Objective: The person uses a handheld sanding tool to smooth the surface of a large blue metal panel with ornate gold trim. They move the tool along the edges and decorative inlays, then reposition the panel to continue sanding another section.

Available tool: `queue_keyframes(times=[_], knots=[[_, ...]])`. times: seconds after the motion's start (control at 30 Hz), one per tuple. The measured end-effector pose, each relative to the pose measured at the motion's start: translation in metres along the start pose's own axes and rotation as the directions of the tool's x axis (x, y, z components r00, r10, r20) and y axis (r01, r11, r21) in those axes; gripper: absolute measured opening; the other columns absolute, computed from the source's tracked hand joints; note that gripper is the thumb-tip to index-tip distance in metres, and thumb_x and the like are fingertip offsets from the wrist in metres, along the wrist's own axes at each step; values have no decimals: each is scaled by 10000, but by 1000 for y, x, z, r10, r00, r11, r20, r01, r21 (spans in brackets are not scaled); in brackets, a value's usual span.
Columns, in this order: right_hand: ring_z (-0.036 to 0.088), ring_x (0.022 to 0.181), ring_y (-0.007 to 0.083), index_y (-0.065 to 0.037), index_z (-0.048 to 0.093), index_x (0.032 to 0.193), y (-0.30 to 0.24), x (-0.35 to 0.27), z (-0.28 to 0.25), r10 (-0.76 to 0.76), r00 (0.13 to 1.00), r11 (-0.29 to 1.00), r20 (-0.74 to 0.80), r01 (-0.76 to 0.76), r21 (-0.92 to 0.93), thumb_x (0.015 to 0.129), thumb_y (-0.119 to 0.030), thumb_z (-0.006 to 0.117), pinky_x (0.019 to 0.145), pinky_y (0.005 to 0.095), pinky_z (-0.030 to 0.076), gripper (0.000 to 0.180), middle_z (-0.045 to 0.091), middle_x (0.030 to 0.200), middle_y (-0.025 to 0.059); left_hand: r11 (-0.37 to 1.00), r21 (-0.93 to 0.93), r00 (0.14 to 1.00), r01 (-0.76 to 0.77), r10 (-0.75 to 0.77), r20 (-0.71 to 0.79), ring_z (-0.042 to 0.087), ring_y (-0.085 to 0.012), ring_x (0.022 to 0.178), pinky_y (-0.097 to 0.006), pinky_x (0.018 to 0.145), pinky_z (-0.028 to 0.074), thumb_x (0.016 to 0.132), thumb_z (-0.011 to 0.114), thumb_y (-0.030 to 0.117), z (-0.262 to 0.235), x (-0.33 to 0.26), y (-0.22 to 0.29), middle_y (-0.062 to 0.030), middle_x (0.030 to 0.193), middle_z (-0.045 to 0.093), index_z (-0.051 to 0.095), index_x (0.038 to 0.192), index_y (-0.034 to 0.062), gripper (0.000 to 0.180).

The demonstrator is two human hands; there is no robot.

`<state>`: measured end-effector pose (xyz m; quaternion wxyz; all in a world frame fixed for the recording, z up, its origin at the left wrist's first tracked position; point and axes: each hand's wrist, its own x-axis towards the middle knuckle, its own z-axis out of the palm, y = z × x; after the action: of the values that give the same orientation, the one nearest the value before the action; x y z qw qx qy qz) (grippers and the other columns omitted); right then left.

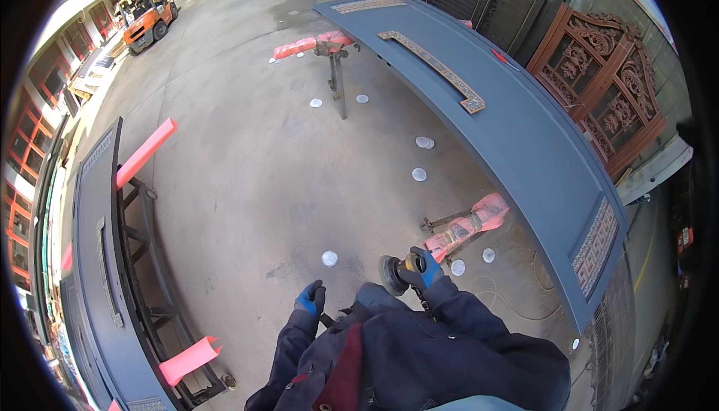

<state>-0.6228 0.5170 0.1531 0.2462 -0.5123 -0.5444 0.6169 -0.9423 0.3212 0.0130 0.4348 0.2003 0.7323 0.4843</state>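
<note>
Angle grinder (395,272) gripped by right hand (424,267)

1. There is one view only, from a camera worn on the person's head, looking steeply down past the dark jacket (419,351) to the concrete floor (247,179).
2. It faces forward across the yard towards a far-off forklift (147,14).
3. The gloved hands sit near the lower edge, close to the lens.
4. The fisheye bends the grey door panel (524,141) at right into an arc.
</note>
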Motion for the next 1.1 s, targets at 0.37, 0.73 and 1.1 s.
queue_keyframes(times=[0.37, 0.73, 1.1], knots=[[677, 1248, 255, 9, 467, 1552, -98, 296, 90, 71, 995, 996, 75, -74, 43, 828, -340, 945, 1076, 383, 557, 936, 669, 1380, 195, 995, -58, 981, -85, 94, 171, 746, -183, 1086, -329, 953, 604, 1054, 718, 156, -35, 273, 144, -122, 1243, 779, 675, 1407, 8, 386], [696, 1233, 278, -14, 520, 1500, -212, 509, 77, -8, 996, 998, -94, 2, -67, 841, -345, 918, 1058, 407, 570, 838, 693, 1333, 201, 1000, 5, 898, -25, 21, 439, 770, -258, 1033, -380, 938, 622, 1094, 665, 202, -10, 551, 277, -184, 1240, 766, 606, 1472, -1, 433], [686, 1200, 276, -4, 501, 1511, -196, 629, -23, 116, 554, 993, -824, -49, 108, 771, -211, 942, 1053, 397, 565, 885, 676, 1314, 188, 981, 177, 619, -77, -92, 780, 766, -234, 943, -354, 876, 610, 1025, 747, 153, 192, 853, 447, -146, 1150, 789, 673, 1405, 3, 415]])
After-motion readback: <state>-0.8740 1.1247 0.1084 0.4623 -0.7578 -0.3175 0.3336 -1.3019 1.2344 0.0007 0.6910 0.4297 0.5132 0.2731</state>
